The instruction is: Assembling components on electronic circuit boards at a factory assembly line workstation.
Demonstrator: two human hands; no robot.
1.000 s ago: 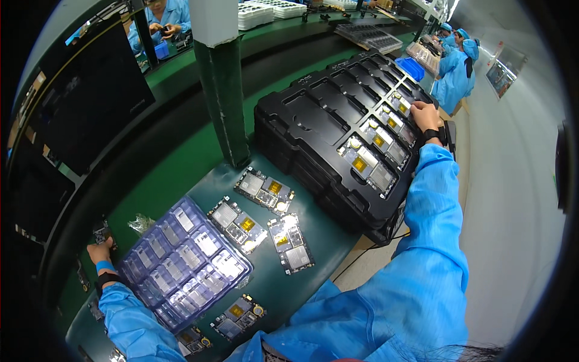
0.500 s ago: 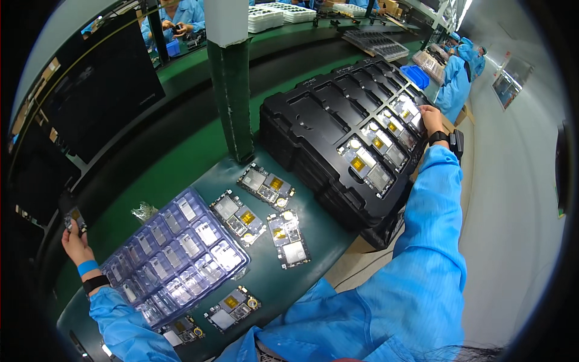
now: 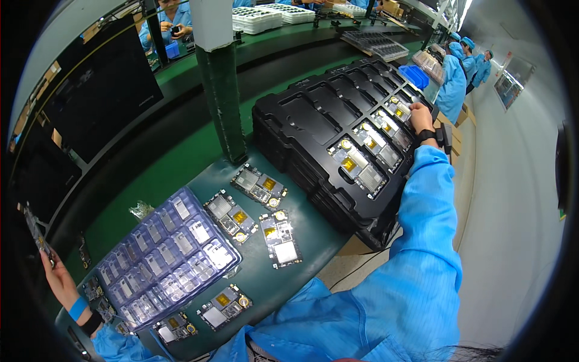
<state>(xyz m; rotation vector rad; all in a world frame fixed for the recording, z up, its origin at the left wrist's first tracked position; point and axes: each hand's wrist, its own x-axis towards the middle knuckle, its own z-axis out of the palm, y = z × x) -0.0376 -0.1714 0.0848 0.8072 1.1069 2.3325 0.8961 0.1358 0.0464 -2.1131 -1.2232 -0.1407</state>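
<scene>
My left hand [image 3: 58, 279] is raised at the far left, its fingers closed on a circuit board [image 3: 37, 232] that stands nearly edge-on. At the right end of the black tray [image 3: 307, 123], my right hand [image 3: 421, 119] pinches the edge of another circuit board [image 3: 400, 108] lying in a slot. Several boards with gold patches and round yellow parts fill the tray's near row, among them a circuit board [image 3: 357, 168] at its front. Left of the tray, a clear plastic blister tray [image 3: 192, 224] holds rows of small silver metal pieces.
Loose circuit boards lie around the blister tray on the green bench [image 3: 304, 241], one of them a circuit board [image 3: 281, 239]. A green post [image 3: 222, 99] rises behind them. A dark screen [image 3: 99, 90] stands left, a blue bin [image 3: 414, 76] beyond the black tray. Co-workers in blue [image 3: 452, 81] work farther off.
My left hand has moved outward to the left, and its board has turned more edge-on. My right hand has stayed at the same end of the black tray, with its fingers shifted slightly.
</scene>
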